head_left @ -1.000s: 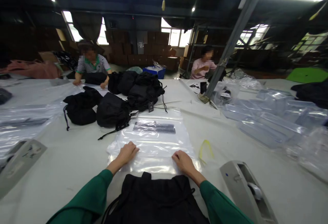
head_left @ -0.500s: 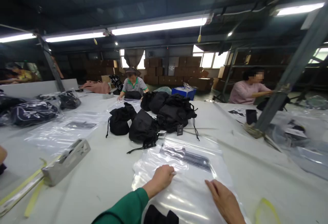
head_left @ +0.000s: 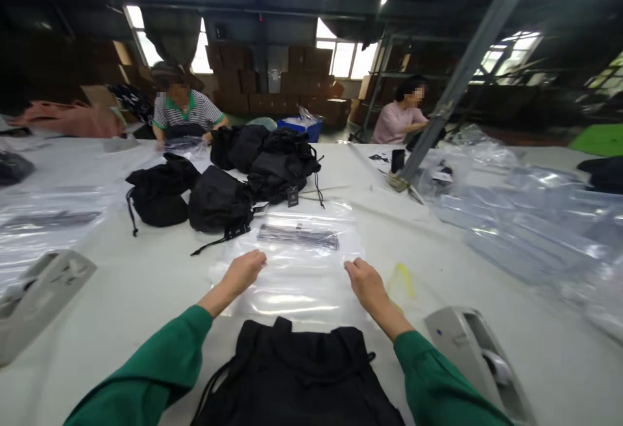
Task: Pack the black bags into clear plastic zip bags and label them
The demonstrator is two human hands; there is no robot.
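Observation:
A clear plastic bag point(head_left: 294, 283) with a block of dark print lies flat on the white table, on top of what look like more bags of its kind. At its left side, my left hand point(head_left: 244, 270) is closed in a pinch on the plastic. My right hand point(head_left: 366, 283) pinches the right side in the same way. Closest to me, between my forearms, lies a black drawstring bag point(head_left: 302, 380), its lower part cut off by the frame. Beyond the plastic sits a heap of black drawstring pouches point(head_left: 221, 202), some with hang tags point(head_left: 293, 197).
Grey tape dispensers stand at left point(head_left: 48, 296) and right point(head_left: 479, 354). A yellow strip point(head_left: 403, 280) lies near my right hand. Clear plastic packaging point(head_left: 535, 231) covers the right side. A slanted metal post point(head_left: 452, 88) rises from the table. Two co-workers point(head_left: 187, 111) sit across.
My view has turned right and come closer over the table. My hands are now farther apart, at the two sides of the plastic bag. More of the near black bag shows.

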